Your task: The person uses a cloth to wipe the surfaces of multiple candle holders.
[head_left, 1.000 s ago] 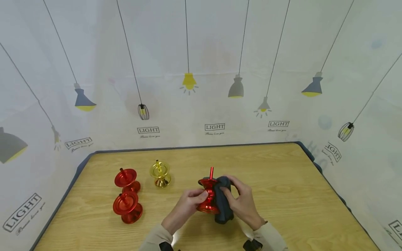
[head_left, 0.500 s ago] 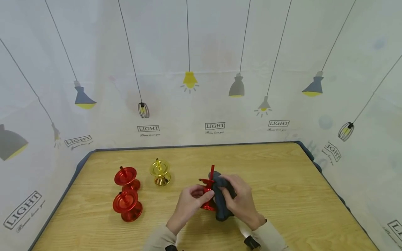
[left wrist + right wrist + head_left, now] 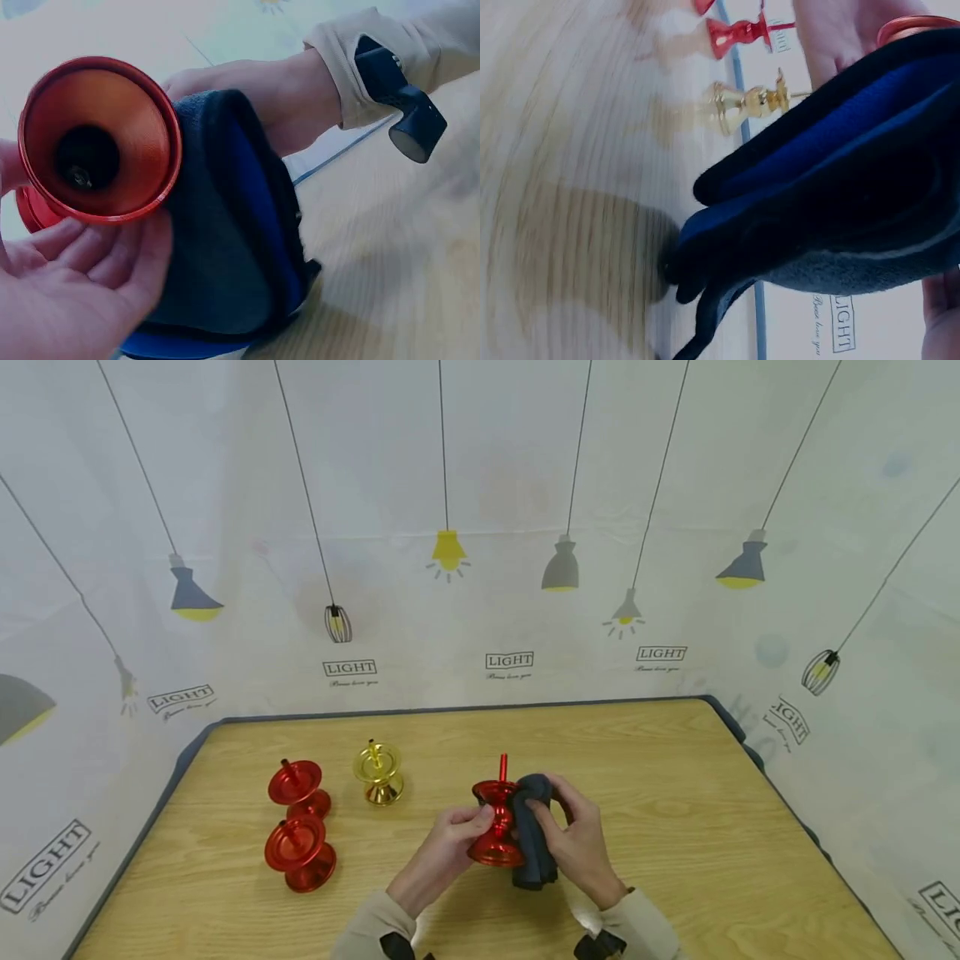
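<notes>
A shiny red candle holder (image 3: 497, 843), upright with its thin spike on top, is held off the table by my left hand (image 3: 446, 852), the thumb across its waist. In the left wrist view its hollow round base (image 3: 142, 135) faces the camera, with the left fingers beneath it. My right hand (image 3: 581, 843) grips a folded dark blue-grey cloth (image 3: 534, 839) against the holder's right side. Through the right wrist view the cloth (image 3: 817, 202) fills much of the picture and hides most of the right fingers.
Two more red candle holders (image 3: 295, 782) stand at the left of the wooden table (image 3: 675, 793), one in front of the other. A gold candle holder (image 3: 378, 768) is just right of them. A white printed curtain (image 3: 405, 610) surrounds the table's far edges.
The red candle holder was turned and tilted half a second ago, partly behind the cloth; it is upright again now. The cloth has shifted slightly on its right side.
</notes>
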`<state>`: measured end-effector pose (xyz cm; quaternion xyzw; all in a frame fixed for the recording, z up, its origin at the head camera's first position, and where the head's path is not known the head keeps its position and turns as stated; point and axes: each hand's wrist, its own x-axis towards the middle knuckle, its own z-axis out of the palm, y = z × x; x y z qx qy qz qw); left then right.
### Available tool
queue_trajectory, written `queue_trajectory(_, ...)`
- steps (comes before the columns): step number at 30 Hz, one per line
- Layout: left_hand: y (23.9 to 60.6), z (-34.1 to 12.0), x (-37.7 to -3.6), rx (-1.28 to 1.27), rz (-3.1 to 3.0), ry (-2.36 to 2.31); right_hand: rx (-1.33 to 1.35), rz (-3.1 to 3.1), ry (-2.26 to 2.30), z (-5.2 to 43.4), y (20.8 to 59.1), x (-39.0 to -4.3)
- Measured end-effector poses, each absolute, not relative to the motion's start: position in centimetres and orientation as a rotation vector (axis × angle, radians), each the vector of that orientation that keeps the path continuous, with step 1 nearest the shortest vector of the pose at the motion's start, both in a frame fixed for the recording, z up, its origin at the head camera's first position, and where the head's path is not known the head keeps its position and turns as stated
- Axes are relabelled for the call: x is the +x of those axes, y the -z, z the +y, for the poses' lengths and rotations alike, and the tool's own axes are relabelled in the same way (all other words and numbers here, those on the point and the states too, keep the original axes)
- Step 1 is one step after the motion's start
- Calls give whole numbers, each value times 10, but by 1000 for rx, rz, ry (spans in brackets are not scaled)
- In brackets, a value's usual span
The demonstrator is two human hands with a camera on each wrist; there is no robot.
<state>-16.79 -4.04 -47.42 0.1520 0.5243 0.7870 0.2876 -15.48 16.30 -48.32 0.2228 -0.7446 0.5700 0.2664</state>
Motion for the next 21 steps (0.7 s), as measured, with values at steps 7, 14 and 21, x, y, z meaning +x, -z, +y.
queue_trajectory(7, 460, -34, -162, 224, 1925, -1984, 625, -2045, -1196, 167, 477, -159)
queue_trajectory(14, 454, -27, -156, 169, 2206, -1925, 657, -2019, -1095, 165, 476, -159)
queue_trajectory(21, 459, -29, -161, 142, 1970, -1988, 600, -2011, -1300, 163, 479, -156)
